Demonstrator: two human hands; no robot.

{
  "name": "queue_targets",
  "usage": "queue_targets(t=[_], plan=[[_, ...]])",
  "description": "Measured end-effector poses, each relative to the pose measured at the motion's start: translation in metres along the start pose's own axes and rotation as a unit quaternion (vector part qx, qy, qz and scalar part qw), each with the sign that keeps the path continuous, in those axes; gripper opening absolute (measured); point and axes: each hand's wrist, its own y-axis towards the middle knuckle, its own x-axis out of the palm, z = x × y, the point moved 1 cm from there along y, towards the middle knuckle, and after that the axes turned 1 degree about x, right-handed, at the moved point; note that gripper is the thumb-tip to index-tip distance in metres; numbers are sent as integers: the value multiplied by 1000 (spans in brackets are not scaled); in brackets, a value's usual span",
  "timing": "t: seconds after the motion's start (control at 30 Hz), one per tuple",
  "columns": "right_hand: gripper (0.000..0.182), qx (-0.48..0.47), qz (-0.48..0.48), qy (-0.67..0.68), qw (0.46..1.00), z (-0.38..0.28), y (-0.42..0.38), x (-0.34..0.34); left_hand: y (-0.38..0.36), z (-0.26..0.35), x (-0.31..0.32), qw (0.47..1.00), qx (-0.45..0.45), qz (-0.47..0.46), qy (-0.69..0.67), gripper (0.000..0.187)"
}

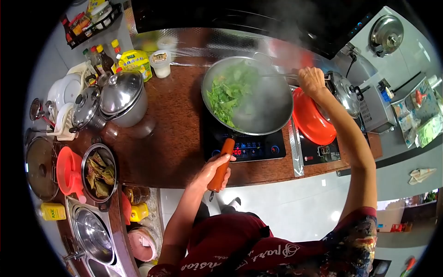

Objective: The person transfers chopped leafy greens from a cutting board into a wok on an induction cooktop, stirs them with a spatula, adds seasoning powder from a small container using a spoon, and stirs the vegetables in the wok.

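Observation:
A wide wok (272,111) sits on the induction cooker (263,150), whose panel shows red digits. Green leafy vegetables (233,92) lie heaped in the wok's left half, partly veiled by steam. My left hand (217,171) is wrapped round the wok's brown wooden handle (222,171). With my right hand (312,82) I grip a long thin metal utensil (279,75) that reaches over the wok's far right rim. Its working end is hidden in steam and leaves, so I cannot make out its kind.
Right of the wok, a red plate (314,120) and a lidded metal pot (344,94) stand on a second cooker. At left are a steel pot (122,99), a pan of leaf-wrapped parcels (100,173), a red plastic colander (69,171) and a sink (94,235). Bottles (106,60) line the back.

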Motion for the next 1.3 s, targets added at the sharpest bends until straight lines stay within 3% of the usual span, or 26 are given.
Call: queue_targets(t=[0.07,0.1,0.17,0.3,0.33,0.5,0.6,0.63,0.7,0.77,0.9,0.93,1.03,1.1,1.17,1.2,1.3], plan=[[23,28,61,41,997,6,8,22,0,-1,-1,1000,3,-5,1,46],[23,-5,163,28,986,4,6,27,0,-1,-1,1000,5,-7,2,46],[25,3,161,34,986,-5,6,30,1,-1,-2,1000,5,-5,2,48],[42,-74,95,44,992,-26,-20,-9,1,-1,0,1000,8,8,-3,48],[50,-110,147,40,982,-26,-30,-15,2,-3,0,1000,8,11,-9,48],[47,-199,148,-82,965,5,-87,-63,4,-5,-1,1000,13,8,-20,49],[41,-173,140,-63,973,34,-105,-74,4,-6,0,1000,13,8,-25,50],[38,-134,118,-14,984,37,-105,-82,5,-6,1,1000,12,7,-24,50],[36,-6,-29,7,1000,47,-102,-91,5,-5,1,1000,9,11,-25,50],[37,76,-194,24,978,62,-85,-94,5,-6,2,1000,6,11,-24,51],[30,-57,-211,57,974,84,-60,-99,3,-4,2,1000,7,11,-21,51],[24,45,-319,127,938,82,-47,-104,3,-4,3,1000,9,11,-20,51],[20,-32,-501,113,858,46,-17,-104,3,-5,3,1000,5,12,-22,52],[25,-155,-472,79,864,3,-9,-106,4,-5,3,1000,8,9,-19,52],[30,-194,-237,181,935,-16,-17,-84,6,-7,1,1000,10,3,-19,53],[31,-194,-157,220,943,-20,-20,-75,4,-6,2,1000,13,2,-16,54],[33,-111,-286,266,914,-16,-16,-66,5,-7,1,1000,22,2,-12,54]])
